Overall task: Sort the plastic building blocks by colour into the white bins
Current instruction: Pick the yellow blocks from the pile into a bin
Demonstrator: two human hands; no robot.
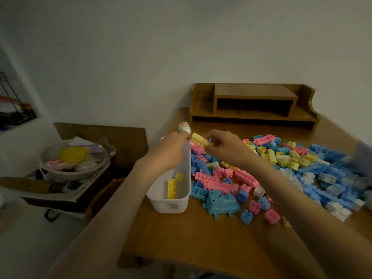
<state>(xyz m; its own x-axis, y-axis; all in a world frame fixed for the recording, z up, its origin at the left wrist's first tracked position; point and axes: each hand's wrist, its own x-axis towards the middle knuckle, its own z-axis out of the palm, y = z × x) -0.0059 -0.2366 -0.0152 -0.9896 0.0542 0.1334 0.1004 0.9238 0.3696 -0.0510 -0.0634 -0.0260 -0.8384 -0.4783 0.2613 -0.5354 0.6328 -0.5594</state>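
Right hand (223,146) pinches yellow block (200,139) over white bin's (169,206) far rim; left hand (171,148) alongside, grip indeterminate. Bin borders table (201,242) edge.

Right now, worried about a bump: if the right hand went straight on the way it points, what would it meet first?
Likely the left hand, at the white bin; the yellow block in the right hand leads. Depth unclear.

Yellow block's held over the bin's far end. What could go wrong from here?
1. The right hand pinches the yellow block above the far rim of the white bin; a slip could drop it into the pink and blue blocks alongside.
2. The bin sits close to the left edge of the table; a nudge from the left hand might push it off.
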